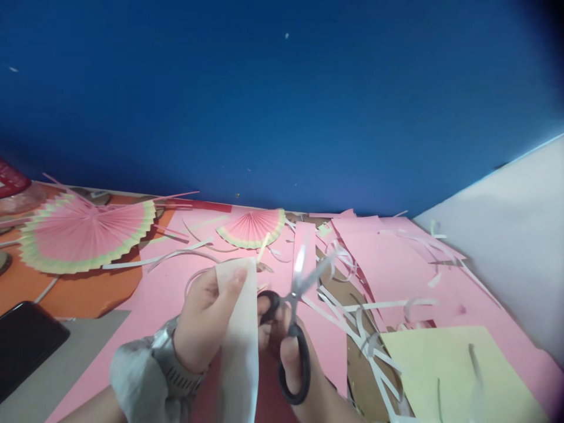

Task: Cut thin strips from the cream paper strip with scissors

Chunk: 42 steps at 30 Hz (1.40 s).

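Note:
My left hand (211, 320) is closed on a long pale paper strip (240, 346), thumb pressed flat on its face near the top end. The strip hangs down toward me and runs out at the bottom of the view. Just to its right, my right hand (282, 341) holds black-handled scissors (296, 291) with fingers through the loops. Their blades are spread apart and point up and away, with no paper between them. Part of my right hand's fingers is hidden behind the strip and the handles.
Two pleated pink fans with yellow-green edges, a large fan (88, 229) and a smaller fan (253, 228), lie at the back. Pink sheets (396, 258), a yellow sheet (458, 364) and curled white offcuts (365, 346) cover the right. A black phone (29, 346) lies left. A blue wall (282, 106) stands behind.

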### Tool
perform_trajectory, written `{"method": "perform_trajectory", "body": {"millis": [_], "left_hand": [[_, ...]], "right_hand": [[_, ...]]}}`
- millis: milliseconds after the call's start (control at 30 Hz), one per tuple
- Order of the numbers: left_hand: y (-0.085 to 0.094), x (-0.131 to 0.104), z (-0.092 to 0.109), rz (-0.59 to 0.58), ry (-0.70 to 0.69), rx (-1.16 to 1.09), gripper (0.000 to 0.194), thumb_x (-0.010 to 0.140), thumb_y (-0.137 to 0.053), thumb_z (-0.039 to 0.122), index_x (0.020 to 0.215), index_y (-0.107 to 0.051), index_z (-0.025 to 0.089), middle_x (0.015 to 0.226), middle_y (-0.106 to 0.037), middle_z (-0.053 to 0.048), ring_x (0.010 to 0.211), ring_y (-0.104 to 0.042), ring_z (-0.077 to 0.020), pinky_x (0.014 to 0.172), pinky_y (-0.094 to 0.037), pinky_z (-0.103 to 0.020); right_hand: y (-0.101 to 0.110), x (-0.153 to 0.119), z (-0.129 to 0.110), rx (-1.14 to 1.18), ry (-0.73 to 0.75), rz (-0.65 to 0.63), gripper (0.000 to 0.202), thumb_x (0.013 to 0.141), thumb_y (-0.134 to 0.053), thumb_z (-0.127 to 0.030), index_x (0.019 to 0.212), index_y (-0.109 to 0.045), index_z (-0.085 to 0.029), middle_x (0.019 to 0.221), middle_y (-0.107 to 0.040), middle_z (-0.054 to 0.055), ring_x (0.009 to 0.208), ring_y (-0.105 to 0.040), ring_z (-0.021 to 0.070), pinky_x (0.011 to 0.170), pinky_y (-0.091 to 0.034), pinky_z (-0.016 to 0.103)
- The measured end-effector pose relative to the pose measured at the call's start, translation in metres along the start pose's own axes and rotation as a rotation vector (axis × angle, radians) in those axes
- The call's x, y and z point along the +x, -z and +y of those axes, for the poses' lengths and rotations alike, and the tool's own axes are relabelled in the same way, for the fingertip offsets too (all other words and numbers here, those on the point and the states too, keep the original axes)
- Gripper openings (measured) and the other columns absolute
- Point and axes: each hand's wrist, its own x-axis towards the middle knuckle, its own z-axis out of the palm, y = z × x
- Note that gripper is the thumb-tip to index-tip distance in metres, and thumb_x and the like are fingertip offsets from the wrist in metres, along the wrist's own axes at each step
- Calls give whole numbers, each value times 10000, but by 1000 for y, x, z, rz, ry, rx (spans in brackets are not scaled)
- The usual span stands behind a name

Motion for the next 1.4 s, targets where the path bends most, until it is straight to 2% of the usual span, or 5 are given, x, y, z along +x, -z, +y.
{"method": "perform_trajectory", "body": {"millis": [100, 233, 467, 1000, 1400], "left_hand": [[7, 5, -5, 79, -83, 27, 324, 809, -528, 435, 917, -652, 155, 524, -564, 16, 424, -493, -87, 381, -386, -175], [9, 5, -5, 70, -65, -29, 346, 808, -521, 458, 905, -659, 156, 786, -690, -37, 611, -605, -125, 512, -472, -189], [9, 0, -6, -138, -8, -119, 413, 863, -401, 439, 995, -648, 136, 1056, -677, -99, 963, -622, -261, 844, -497, -356], [6, 10, -7, -338, 106, -501, 539, 842, -354, 549, 1011, -658, 138, 944, -695, -87, 597, -627, -150, 539, -515, -263], [7, 22, -4, -97, 68, -496, 459, 759, -539, 503, 976, -675, 123, 911, -709, -90, 696, -656, -182, 663, -504, -286]], "right_hand": [[1, 2, 12, -61, 138, 303, 482, 735, -543, -617, 932, -544, -177, 642, -508, -7, 416, -352, 74, 376, -293, 196], [-5, 6, 7, -116, -31, 463, 298, 798, -601, -366, 1012, -556, -163, 681, -517, -6, 508, -470, 90, 453, -380, 184], [-13, 6, -4, -110, -173, 451, 243, 693, -708, -324, 837, -617, -151, 630, -530, -15, 488, -446, 89, 440, -353, 188], [-15, 12, -5, -227, -54, 511, 232, 765, -619, -368, 687, -542, -164, 538, -495, -30, 474, -452, 110, 461, -368, 217], [23, 13, -45, -487, 52, 750, 236, 779, -579, -411, 799, -571, -176, 676, -554, -5, 568, -499, 128, 542, -424, 240]]}}
